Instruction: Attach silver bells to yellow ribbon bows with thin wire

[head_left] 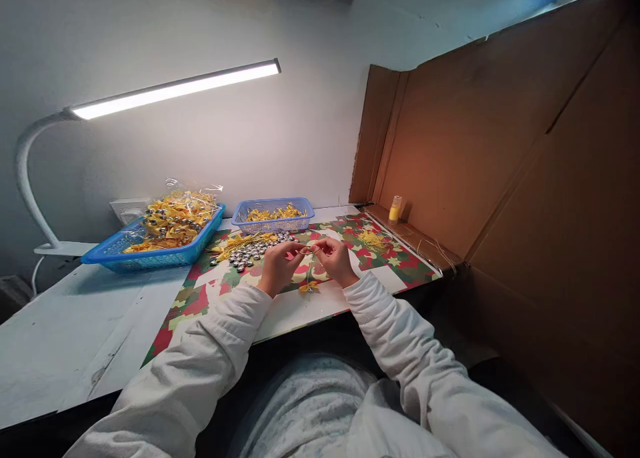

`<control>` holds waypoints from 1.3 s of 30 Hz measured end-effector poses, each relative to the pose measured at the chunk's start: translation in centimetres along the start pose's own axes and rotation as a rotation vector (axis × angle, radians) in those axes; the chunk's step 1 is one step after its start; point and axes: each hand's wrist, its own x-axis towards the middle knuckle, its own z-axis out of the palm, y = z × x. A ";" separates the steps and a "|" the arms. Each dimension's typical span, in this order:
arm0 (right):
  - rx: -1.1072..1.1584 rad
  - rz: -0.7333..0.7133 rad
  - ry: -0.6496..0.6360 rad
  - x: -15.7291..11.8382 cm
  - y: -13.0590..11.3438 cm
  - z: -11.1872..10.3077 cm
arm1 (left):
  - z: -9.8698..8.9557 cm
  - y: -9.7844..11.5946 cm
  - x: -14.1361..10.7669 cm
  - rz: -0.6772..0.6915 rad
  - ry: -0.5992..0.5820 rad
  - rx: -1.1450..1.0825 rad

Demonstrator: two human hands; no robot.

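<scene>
Head view, read left to right: blue basket (pixel 120 261) heaped with yellow bows (pixel 183 211); then a loose spread of silver bells (pixel 245 254) on the patterned mat (pixel 173 321), with a smaller basket (pixel 273 226) behind. Left hand (pixel 280 265) just right of the bells, thumb and forefinger pressed together, apparently pinching the upper end of a pale cord (pixel 311 270). Cord runs from the fingertips back toward the person, its long axis roughly fore-and-aft. At its near end is a single yellow bow (pixel 309 288), below the joined fingertips and between the wrists; its wider axis lies side to side. Whether it hangs or rests on the mat: cannot tell. Neither hand is clearly nearer to it. Right hand (pixel 335 259) mirrors the left, fingertips together at the same cord end, the two pinches almost touching; exact finger overlap too small to resolve. Farther right, yellow strands (pixel 373 239) in a loose pile, then a small bottle (pixel 395 209) near the cardboard wall (pixel 480 138).
</scene>
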 end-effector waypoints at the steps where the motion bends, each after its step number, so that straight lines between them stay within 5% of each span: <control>1: 0.015 0.008 0.002 0.0 0.0 0.0 | 0.0 0.0 0.0 -0.002 0.003 -0.002; 12: 0.098 0.105 -0.066 0.2 0.8 0.4 | 0.0 0.0 0.0 -0.039 0.003 -0.038; 23: -0.022 0.024 -0.082 0.0 1.1 0.3 | -0.1 0.2 0.0 -0.079 -0.087 -0.033; 33: -0.075 -0.064 -0.091 0.0 1.2 0.0 | 0.1 -0.2 0.1 -0.241 -0.206 -0.262; 39: -0.013 -0.034 -0.062 0.0 0.8 0.0 | 0.1 0.0 0.2 -0.161 -0.241 -0.165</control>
